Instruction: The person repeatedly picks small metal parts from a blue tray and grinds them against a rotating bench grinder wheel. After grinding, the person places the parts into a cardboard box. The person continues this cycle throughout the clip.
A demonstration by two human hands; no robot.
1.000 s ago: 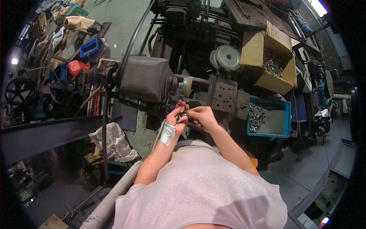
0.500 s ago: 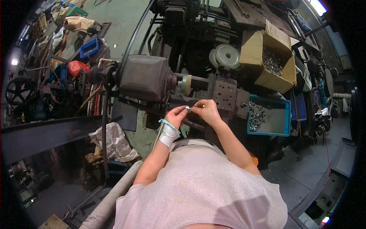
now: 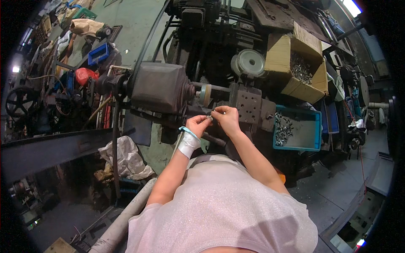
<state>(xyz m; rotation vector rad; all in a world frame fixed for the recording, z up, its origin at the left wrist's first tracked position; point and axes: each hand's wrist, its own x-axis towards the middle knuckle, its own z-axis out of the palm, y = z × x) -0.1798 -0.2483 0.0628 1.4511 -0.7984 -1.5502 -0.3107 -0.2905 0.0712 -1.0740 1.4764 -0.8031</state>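
Observation:
My left hand [image 3: 198, 125] and my right hand [image 3: 228, 121] meet fingertip to fingertip in front of the machine. Pinched between them is a small shiny metal piece [image 3: 209, 117], mostly covered by the fingers; its exact kind does not show. Another tiny light spot shows at my right hand, too small to name. A teal cord and a white wrap circle my left wrist. Just beyond the hands are a round tan-and-teal wheel [image 3: 205, 95] on the machine's spindle and a dark metal block with holes [image 3: 247, 103].
Right of the block stands a blue tray [image 3: 298, 149] holding several small metal pieces. Behind it, an open cardboard box [image 3: 304, 91] contains many more. A boxy dark housing [image 3: 157, 87] is at the left, with a pale handwheel [image 3: 252, 61] farther back.
Both hands have moved slightly up toward the machine, and my fingertips have come closer together. The metal piece is more hidden than before.

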